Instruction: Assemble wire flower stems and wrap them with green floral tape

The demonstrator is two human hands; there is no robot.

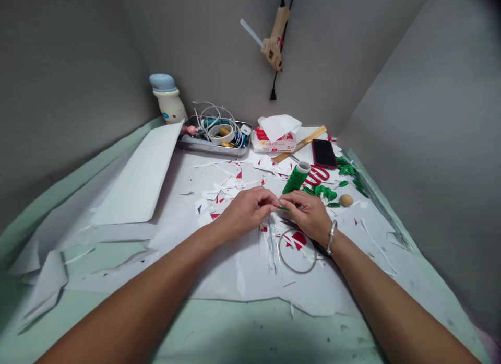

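Observation:
My left hand [252, 210] and my right hand [307, 212] meet over the middle of the table, thumbs and fingertips pinched close together. A small green piece [282, 208] shows at the right hand's fingertips; its shape is mostly hidden. What the left fingertips pinch is too small to make out. Just behind the right hand stands a spool of green thread [295, 178], slightly tilted. Shiny green leaf-shaped pieces [323, 191] lie beside it, near a round tan ball [346, 200]. Below the hands are thin wires [273, 246] and a round hoop [281, 254].
Paper scraps [225, 189] litter the white sheet. Behind are a metal tray [215, 148] of supplies, a tissue pack [274, 142], red-handled scissors [318, 176] and a phone [324, 153]. A bottle [169, 100] stands back left; a glue gun [275, 40] hangs on the wall.

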